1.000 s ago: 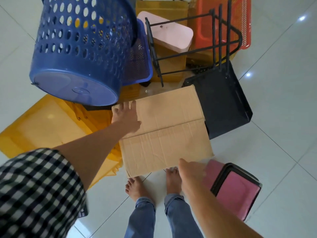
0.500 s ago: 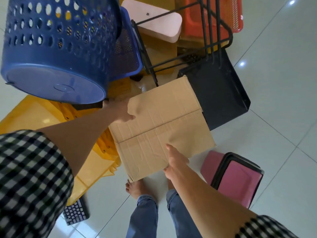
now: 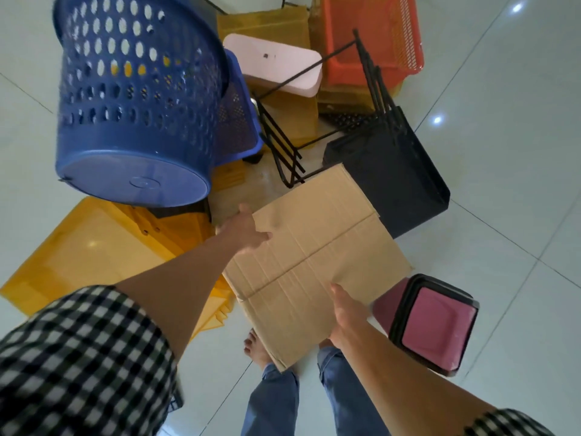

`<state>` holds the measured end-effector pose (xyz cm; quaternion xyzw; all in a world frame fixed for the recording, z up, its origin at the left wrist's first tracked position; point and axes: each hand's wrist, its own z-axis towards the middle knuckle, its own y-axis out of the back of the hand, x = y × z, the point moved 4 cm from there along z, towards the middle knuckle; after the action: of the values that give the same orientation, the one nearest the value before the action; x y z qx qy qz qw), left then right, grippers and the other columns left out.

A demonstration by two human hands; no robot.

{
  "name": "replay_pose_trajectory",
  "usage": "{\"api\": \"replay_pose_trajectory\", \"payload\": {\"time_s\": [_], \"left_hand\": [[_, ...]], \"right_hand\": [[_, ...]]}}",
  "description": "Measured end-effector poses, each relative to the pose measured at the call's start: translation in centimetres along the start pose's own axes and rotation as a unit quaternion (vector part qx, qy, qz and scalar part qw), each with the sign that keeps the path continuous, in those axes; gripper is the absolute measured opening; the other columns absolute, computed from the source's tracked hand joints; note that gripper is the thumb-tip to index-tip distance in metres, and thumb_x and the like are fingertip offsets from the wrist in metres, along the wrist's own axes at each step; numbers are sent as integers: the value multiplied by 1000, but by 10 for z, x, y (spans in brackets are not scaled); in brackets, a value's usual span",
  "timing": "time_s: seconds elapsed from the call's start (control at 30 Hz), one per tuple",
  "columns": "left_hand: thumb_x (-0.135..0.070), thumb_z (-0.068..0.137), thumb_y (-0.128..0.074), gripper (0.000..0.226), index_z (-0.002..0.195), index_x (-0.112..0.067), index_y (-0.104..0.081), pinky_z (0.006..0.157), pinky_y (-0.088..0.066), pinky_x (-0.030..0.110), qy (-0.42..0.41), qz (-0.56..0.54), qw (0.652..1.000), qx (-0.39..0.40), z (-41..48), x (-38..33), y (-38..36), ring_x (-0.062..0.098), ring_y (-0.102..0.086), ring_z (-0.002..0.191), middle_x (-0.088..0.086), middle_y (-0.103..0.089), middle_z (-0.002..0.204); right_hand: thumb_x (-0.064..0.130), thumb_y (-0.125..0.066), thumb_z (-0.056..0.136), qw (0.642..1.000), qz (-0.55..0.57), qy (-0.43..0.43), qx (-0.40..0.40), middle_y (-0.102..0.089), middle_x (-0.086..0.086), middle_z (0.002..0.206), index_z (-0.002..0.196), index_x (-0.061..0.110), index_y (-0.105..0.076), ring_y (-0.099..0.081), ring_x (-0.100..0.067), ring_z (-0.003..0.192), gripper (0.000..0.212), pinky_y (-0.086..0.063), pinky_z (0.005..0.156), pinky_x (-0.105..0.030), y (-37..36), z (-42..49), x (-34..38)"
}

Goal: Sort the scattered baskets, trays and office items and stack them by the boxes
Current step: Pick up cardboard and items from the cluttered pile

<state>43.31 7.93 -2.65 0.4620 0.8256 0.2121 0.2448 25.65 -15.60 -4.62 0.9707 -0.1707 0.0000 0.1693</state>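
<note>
- Yellow tray (image 3: pixel 94 256): lower left, flat on floor.
- Blue basket (image 3: pixel 135 114): upper left, base toward camera.
- Left hand (image 3: pixel 242 231): was flat on top, now pinching left edge of flattened cardboard box (image 3: pixel 317 262).
- Box: centre frame, risen off floor, tilted.
- Right hand (image 3: pixel 349 313): thumb on top, fingers grasping near edge.
- Black tray (image 3: pixel 393 177), pink bin (image 3: pixel 434 322): right, untouched.
- Judgement: pickup done, stacking pending.

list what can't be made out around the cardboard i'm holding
Head view throughout.
1. Fingers of the left hand and right hand: hidden under the cardboard; only thumbs show.
2. Orange basket: far end cut off by the top edge.
3. Dark object beside the checked sleeve: mostly covered by it, unidentifiable.
4. Blue basket contents: its base faces the camera.
</note>
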Motion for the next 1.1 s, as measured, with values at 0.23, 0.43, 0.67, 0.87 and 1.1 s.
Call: {"api": "replay_pose_trajectory", "payload": {"time_s": [0.23, 0.43, 0.67, 0.87, 1.1], "left_hand": [[-42, 90, -71, 65, 129, -12, -29, 101, -46, 51, -19, 15, 1000, 8, -48, -16, 17, 37, -54, 120, 14, -54, 128], [-42, 87, -74, 59, 116, -16, -29, 95, -52, 50, -51, 9, 999, 17, -91, -24, 24, 34, -57, 111, 11, -56, 119], [-40, 90, -73, 73, 135, -10, -25, 94, -51, 44, -57, -8, 998, 34, -148, -29, 32, 29, -54, 111, 9, -51, 121], [-36, 90, -74, 63, 126, -11, -28, 85, -47, 38, -56, -95, 993, 32, -220, -31, 39, 27, -52, 108, 9, -50, 122], [-42, 88, -74, 58, 121, -15, -34, 88, -49, 42, -105, -161, 981, 17, -312, -36, 43, 25, -55, 106, 5, -49, 120]], "right_hand": [[38, -76, 88, 994, 79, 10, -71, -41, -22, 148, 151, -1, -16, -42, -37, 137, 95, -34, 111, -46, 25, -33, -8], [39, -81, 84, 987, 134, 31, -82, -46, -16, 143, 149, 5, -22, -49, -33, 125, 95, -38, 104, -42, 44, -60, -26], [43, -85, 76, 978, 175, 79, -80, -53, -13, 124, 141, 15, -26, -52, -29, 97, 92, -48, 97, -47, 81, -104, -34], [45, -84, 76, 972, 129, 168, -97, -51, -13, 135, 145, 13, -26, -54, -32, 104, 96, -46, 90, -42, 134, -160, -25], [47, -77, 80, 947, 104, 278, -122, -60, 11, 116, 136, 27, -40, -58, -11, 88, 70, -45, 77, -29, 214, -241, -23]]}}
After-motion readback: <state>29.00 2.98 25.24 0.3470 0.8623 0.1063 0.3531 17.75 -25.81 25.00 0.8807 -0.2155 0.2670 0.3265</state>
